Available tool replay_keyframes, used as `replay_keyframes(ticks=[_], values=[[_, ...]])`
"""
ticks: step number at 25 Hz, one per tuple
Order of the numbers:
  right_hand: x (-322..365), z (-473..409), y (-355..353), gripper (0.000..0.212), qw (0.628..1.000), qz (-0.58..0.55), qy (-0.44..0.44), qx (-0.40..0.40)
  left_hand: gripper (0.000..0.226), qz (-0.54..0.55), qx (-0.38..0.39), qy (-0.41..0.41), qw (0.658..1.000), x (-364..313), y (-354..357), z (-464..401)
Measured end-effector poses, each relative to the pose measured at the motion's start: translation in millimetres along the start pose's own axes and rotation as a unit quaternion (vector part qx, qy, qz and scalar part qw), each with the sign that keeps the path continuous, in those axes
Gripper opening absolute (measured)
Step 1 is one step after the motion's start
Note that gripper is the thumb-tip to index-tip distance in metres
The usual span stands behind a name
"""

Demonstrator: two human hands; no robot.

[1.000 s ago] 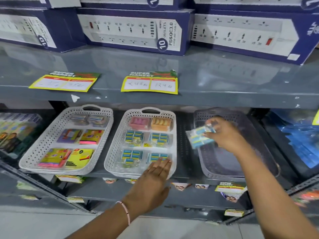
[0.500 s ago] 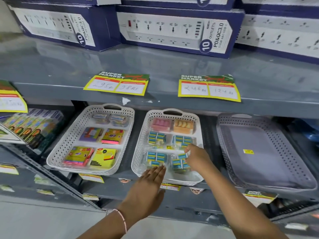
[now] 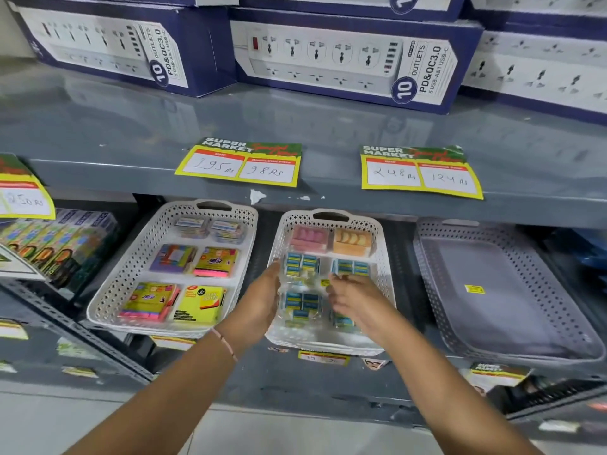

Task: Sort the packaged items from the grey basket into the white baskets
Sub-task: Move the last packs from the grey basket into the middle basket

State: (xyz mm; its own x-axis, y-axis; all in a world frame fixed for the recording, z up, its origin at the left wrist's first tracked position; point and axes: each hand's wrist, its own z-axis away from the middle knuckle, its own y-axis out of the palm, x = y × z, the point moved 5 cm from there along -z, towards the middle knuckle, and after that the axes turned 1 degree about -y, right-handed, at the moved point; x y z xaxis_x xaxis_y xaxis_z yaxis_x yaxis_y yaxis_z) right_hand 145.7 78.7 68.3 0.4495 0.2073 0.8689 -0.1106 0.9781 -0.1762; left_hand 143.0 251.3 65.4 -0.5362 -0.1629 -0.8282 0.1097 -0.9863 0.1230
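The middle white basket [image 3: 382, 247] holds several clear packets of blue items [image 3: 302, 266], plus a pink pack [image 3: 308, 238] and an orange pack [image 3: 353, 241] at its back. Both my hands are inside it. My left hand [image 3: 262, 300] lies with fingers straight against the left side of the blue packets. My right hand [image 3: 356, 300] rests palm down over the front right packet, hiding most of it. The grey basket [image 3: 427, 274] at the right holds only a small yellow sticker [image 3: 474, 289]. The left white basket [image 3: 131, 274] holds colourful sticky-note packs.
All three baskets sit on a lower grey shelf. The upper shelf's edge [image 3: 328, 198] overhangs them and carries yellow price tags [image 3: 239, 164]. Blue power-strip boxes [image 3: 345, 57] are stacked above. Boxed goods [image 3: 56, 244] stand at the far left.
My right hand carried a blue packet from the grey basket to the middle white basket and set it at the front right. My left hand moved up from the basket's front rim into it.
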Motion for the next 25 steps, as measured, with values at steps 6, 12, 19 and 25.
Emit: replay_keyframes(ticks=[6, 12, 19, 25], values=[[-14.1, 5.1, 49.5, 0.058, 0.967, -0.185, 0.162, 0.07, 0.052, -0.091, 0.038, -0.068, 0.993, 13.2, 10.7, -32.6], [-12.5, 8.7, 59.9, 0.048, 0.964, -0.182, 0.181, 0.067, 0.062, -0.122, 0.024, -0.106, 0.987, 18.0, 4.2, -34.5], [-16.3, 5.9, 50.1, 0.067, 0.958, -0.195, 0.179, 0.112, 0.066, -0.181, -0.003, -0.073, 0.981, 20.8, 6.8, -26.8], [3.6, -0.9, -12.2, 0.077, 0.897, 0.436, -0.057, 0.038, 0.078, -0.213, -0.056, -0.019, 0.975, 13.3, -3.9, -2.6]])
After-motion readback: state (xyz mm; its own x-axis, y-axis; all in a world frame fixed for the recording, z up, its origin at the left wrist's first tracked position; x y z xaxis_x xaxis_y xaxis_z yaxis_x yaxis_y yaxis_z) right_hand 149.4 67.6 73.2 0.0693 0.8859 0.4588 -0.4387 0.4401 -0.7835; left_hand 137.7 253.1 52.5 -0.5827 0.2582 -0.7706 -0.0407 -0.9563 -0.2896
